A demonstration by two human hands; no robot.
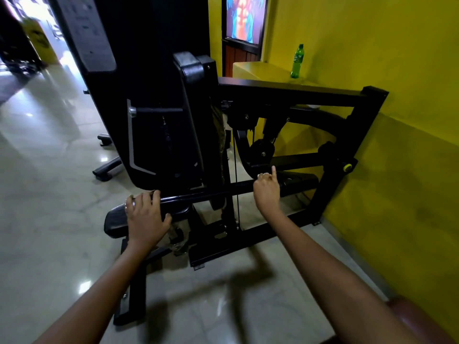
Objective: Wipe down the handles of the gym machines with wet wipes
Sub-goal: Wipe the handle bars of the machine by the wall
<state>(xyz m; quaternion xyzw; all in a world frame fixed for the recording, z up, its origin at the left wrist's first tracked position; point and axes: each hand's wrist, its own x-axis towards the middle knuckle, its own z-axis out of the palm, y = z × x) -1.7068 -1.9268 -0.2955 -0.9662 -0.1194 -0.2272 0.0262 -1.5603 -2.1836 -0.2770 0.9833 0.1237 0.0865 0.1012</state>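
Both hands are resting on the black machine bar [218,191]: left hand [145,214] gripping its end, right hand [267,192] curling over it, forefinger raised.

Black gym machine [248,219] on glossy floor [49,194]

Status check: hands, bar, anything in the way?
Left hand grips bar end. Right hand on bar, forefinger raised. No wipe visible. Cable crosses the bar between hands.

Place: a gym.
Evidence: black weight machine [188,135] just ahead of both hands, polished tile floor [49,194] to their left, fitness poster [244,18] beyond them.
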